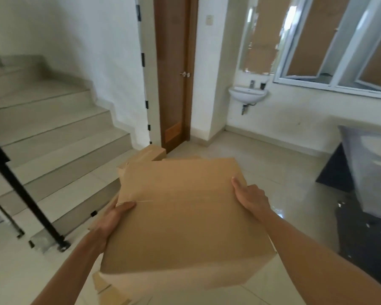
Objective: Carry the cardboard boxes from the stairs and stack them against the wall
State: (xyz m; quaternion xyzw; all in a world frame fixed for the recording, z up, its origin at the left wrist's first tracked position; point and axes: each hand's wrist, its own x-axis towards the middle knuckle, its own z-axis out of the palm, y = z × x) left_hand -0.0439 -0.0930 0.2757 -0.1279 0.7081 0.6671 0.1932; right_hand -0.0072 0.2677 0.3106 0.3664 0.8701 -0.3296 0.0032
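Note:
A large plain brown cardboard box (183, 214) fills the middle of the view, held up off the floor. My left hand (113, 219) grips its left edge with the thumb on top. My right hand (250, 198) grips its right edge, thumb also on top. Beyond the held box, more cardboard boxes (151, 154) sit on the floor at the foot of the stairs (53, 128), near the white wall (110, 62). Further flat cardboard (103, 287) shows below the held box, partly hidden.
A black stair railing post (24, 192) stands at the left. A brown wooden door (174, 73) is straight ahead, a white wall sink (248, 94) right of it. A dark table or counter (365, 172) juts in from the right. Glossy tiled floor (279, 172) lies between.

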